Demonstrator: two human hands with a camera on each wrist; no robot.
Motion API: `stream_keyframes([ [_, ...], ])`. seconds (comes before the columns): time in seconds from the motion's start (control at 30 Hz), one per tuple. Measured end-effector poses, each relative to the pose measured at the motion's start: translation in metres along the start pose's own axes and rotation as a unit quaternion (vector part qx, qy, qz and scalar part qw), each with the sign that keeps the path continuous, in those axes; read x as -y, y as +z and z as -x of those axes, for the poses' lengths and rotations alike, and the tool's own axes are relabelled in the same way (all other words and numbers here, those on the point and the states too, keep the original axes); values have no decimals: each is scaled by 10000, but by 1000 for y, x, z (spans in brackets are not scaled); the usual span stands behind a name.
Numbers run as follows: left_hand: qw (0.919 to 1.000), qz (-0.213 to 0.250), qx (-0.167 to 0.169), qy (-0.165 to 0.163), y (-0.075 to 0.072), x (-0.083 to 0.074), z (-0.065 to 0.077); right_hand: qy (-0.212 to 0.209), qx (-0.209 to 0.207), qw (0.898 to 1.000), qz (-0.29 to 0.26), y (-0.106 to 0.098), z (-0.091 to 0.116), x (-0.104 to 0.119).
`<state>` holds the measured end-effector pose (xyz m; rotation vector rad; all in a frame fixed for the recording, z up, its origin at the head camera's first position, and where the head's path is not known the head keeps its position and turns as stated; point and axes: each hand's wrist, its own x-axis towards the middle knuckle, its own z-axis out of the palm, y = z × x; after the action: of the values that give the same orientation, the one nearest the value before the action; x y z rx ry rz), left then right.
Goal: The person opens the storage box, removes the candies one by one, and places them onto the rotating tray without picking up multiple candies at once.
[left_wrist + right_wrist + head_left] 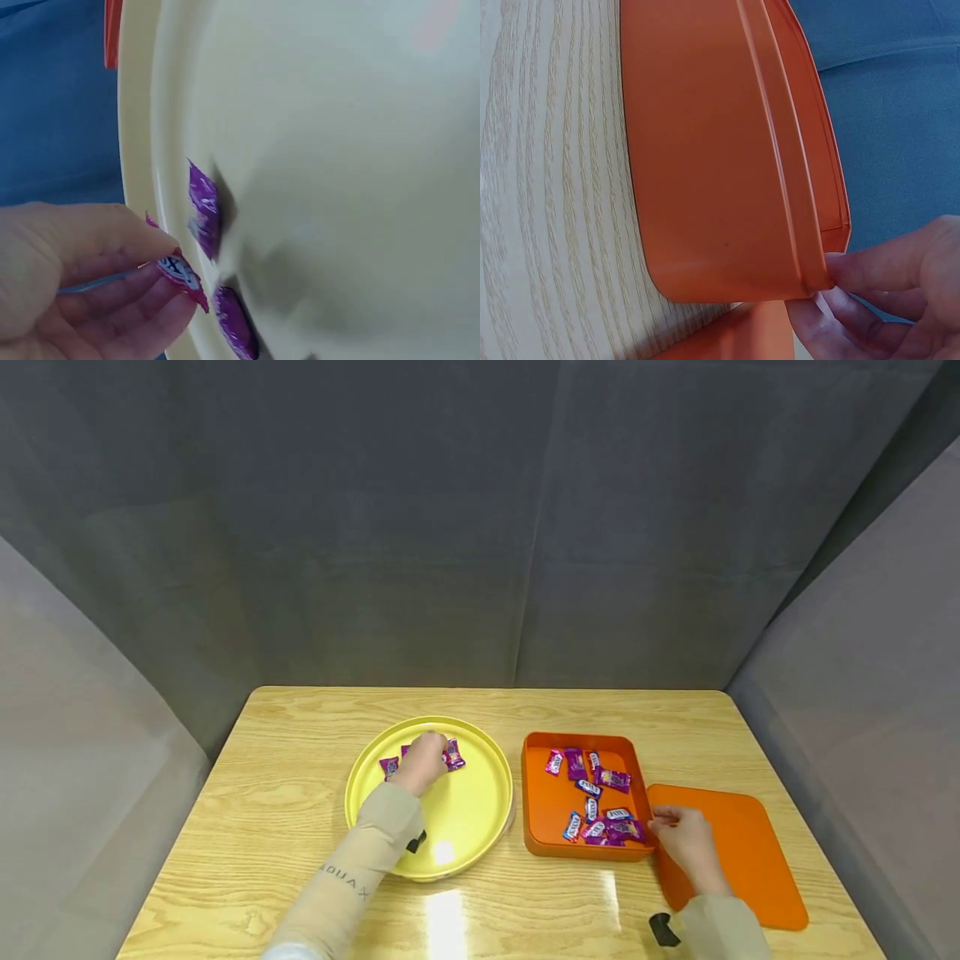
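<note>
Over the far part of a round yellow tray [465, 835], my left hand [422, 764] pinches a small wrapped candy [180, 273] between thumb and fingertips; its wrapper is pinkish red with white lettering. Purple-wrapped candies [203, 208] lie on the tray beside those fingers, partly hidden by the hand in the head view. At the near right corner of a square orange box [551, 810], my right hand [686, 843] grips the rim between thumb and fingers. Several candies in purple, pink and blue wrappers [615, 779] lie scattered inside the box.
A flat orange lid [757, 860] lies on the wooden table [247, 827] right of the box, partly under my right hand. The yellow tray stands left of the box with a narrow gap between. Grey cloth walls [420, 527] enclose the back and sides.
</note>
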<state>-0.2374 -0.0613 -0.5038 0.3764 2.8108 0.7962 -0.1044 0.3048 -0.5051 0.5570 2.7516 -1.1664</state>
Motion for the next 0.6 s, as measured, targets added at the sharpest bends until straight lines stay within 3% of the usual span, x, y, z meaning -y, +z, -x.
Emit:
stream_keyframes([
  [0.17, 9997, -223, -30, -120, 2, 11, 1, -20, -7, 10000, -4, -1, 0, 1],
  [0.3, 9994, -124, 45, -319, 6, 16, 2, 5, 21, 10000, -21, -1, 0, 1],
  [0.6, 9978, -25, 61, -653, 11, 17, 3, 37, 61, 10000, -55, -1, 0, 1],
])
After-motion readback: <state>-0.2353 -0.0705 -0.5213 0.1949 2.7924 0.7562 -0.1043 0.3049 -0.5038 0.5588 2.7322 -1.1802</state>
